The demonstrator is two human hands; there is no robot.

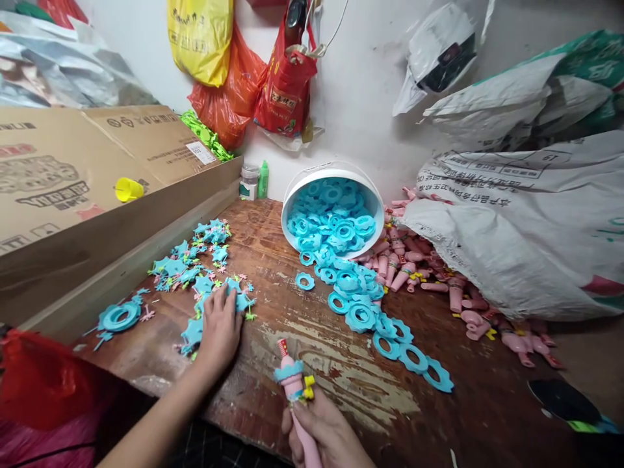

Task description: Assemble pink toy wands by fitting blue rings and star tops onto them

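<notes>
My right hand [322, 422] is wrapped round the handle of a pink plastic toy wand [295, 383], near the table's front edge. A scalloped blue ring sits around the wand below its red-striped tip, and small yellow pieces stick out at its side. Further left, my left hand [221, 325] rests on a heap of blue star-shaped plastic pieces [170, 266]; its fingers reach forward over them, and their tips are partly hidden. Tiny pink and green pieces are mixed into that heap. Some blue rings [119, 316] lie at the heap's left end.
A white bucket [285, 224] lies tipped on its side, spilling blue rings [361, 316] across the wooden table [312, 351]. Pink wand bodies [404, 276] are piled at right beside a white woven sack [511, 221]. A cardboard box [146, 143] borders the left. Bags hang behind.
</notes>
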